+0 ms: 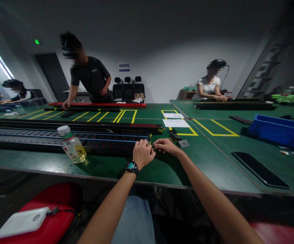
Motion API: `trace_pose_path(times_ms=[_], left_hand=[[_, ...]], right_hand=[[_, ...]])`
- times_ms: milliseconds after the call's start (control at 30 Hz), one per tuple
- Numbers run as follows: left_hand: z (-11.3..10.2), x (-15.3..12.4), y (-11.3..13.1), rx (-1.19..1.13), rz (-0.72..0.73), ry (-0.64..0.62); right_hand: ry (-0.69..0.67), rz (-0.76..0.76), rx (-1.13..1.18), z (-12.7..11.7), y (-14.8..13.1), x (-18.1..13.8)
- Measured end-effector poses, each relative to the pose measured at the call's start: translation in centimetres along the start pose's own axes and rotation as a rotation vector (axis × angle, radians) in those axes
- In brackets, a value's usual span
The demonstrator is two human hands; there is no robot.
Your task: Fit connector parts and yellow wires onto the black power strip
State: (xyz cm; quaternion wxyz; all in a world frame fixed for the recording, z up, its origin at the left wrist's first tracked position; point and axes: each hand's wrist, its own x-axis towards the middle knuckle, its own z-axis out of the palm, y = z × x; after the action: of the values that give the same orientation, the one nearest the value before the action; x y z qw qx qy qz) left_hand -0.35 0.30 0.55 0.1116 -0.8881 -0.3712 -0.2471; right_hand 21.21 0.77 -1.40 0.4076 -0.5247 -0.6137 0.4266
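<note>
A long black panel (111, 146) with rows of red dots lies along the bench on my left. At its right end is my left hand (143, 154), a watch (131, 166) on the wrist and its fingers curled closed at the panel's end. My right hand (166, 146) meets it from the right with thumb and fingers pinched together. Something small and yellowish, perhaps wire ends, shows between the two hands; my fingers hide most of it. Just beyond my right hand lie a black curved part (175, 135) and a small grey plate with a hole (184, 143).
A drink bottle (74, 147) stands tilted-looking before the panel. On the right lie a dark phone-like slab (260, 169) and a blue bin (279, 134). Paper sheets (176, 123) lie mid-bench. Across it, one person (92, 78) stands and another (209, 86) works at long strips.
</note>
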Motion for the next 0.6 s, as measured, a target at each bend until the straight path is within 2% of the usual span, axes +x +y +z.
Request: trace_pose_path(times_ms=[600], left_hand=[[-0.24, 0.01, 0.05, 0.0, 0.002, -0.016]], right_hand=[[0.01, -0.001, -0.005, 0.0, 0.21, 0.07]])
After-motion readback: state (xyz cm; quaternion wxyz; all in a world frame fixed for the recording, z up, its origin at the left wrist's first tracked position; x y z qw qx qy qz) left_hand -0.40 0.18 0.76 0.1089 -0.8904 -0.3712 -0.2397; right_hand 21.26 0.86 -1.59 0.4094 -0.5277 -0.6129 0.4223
